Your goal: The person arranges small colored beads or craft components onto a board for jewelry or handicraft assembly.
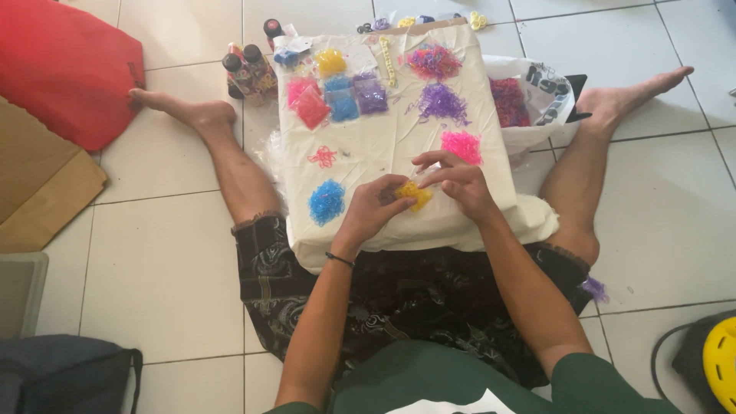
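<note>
1. Head view looks down on a person sitting on a tiled floor (169, 253) with legs spread wide, and a white cloth-covered board (383, 153) lies between the legs.
2. Both hands meet over the near edge of the board, at a small yellow pile of rubber bands (418, 195).
3. Left hand (373, 208) is curled, with its fingertips pinching into the yellow pile from the left; a dark band sits on that wrist.
4. Right hand (454, 182) is bent over the pile from the right, its fingers drawn together and pinching something small just above the yellow bands. What exactly it pinches is too small to tell.
5. Just left of the left hand lies a blue pile of bands (327, 202), and farther up the board a few loose red bands (323, 157).
6. Just above the right hand sits a bright pink pile (461, 146), with a purple pile (442, 101) beyond it and a mixed pink and purple pile (434, 61) near the far edge.
7. Small clear bags of bands, pink (308, 103), blue (341, 100), purple (371, 93) and yellow (331, 61), lie together at the far left part of the board.
8. Dark-capped bottles (247, 70) stand on the floor by the board's far left corner.
9. An open plastic bag with dark red bands (509, 101) rests at the board's right side.
10. A red cushion (65, 65) and brown cardboard (38, 184) lie to the left.
</note>
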